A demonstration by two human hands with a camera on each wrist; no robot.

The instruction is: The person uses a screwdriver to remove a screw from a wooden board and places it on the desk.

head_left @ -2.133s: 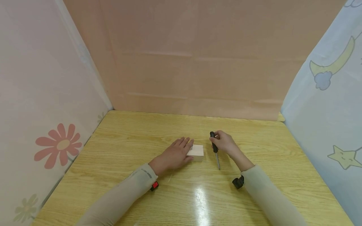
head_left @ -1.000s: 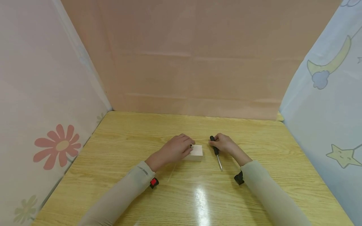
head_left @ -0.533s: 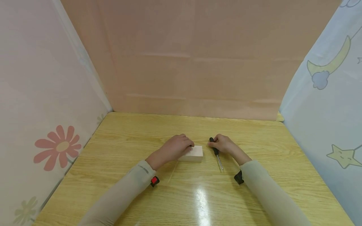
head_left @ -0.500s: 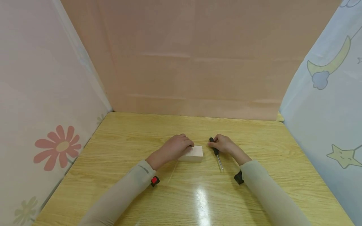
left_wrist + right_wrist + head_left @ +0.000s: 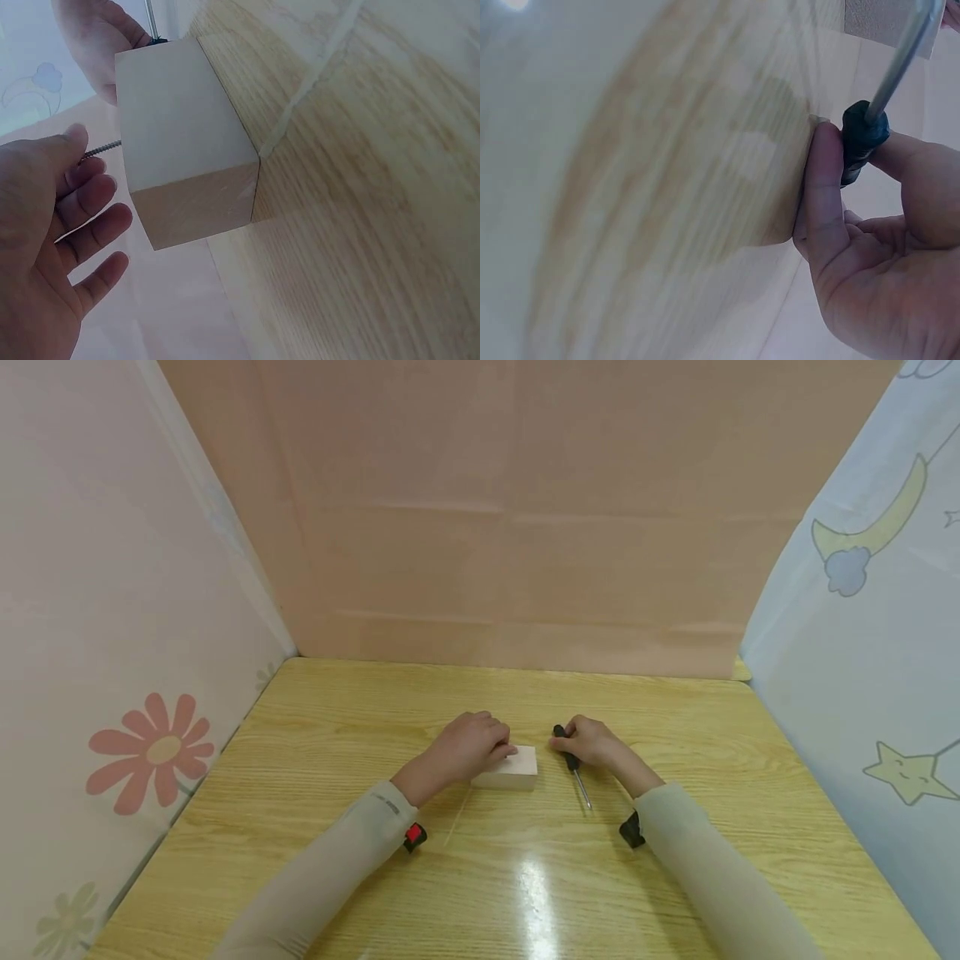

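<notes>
My left hand (image 5: 467,747) is over the left part of a pale wooden block (image 5: 517,768) on the table. In the left wrist view, its thumb and index finger pinch the outer end of a threaded screw (image 5: 103,148) standing out of the block's face; the screw's head is hidden by the fingertips. The other fingers are loosely bent, apart from the block. To the right of the block, my right hand (image 5: 594,743) holds a black-handled screwdriver (image 5: 573,762) between thumb and fingers. Its metal shaft points back toward me, and the fingers are close to the tabletop.
The wood-grain table (image 5: 360,718) reaches back to a plain peach curtain (image 5: 510,568). Printed sheets hang along both sides: a flower (image 5: 163,750) on the left, a moon (image 5: 877,527) on the right. A thin pale streak (image 5: 457,817) runs on the tabletop before the block.
The left hand, earlier spread flat across the block beside the screw, has drawn its fingers in to pinch it. The right hand has lowered slightly with the screwdriver. The block stays about where it was.
</notes>
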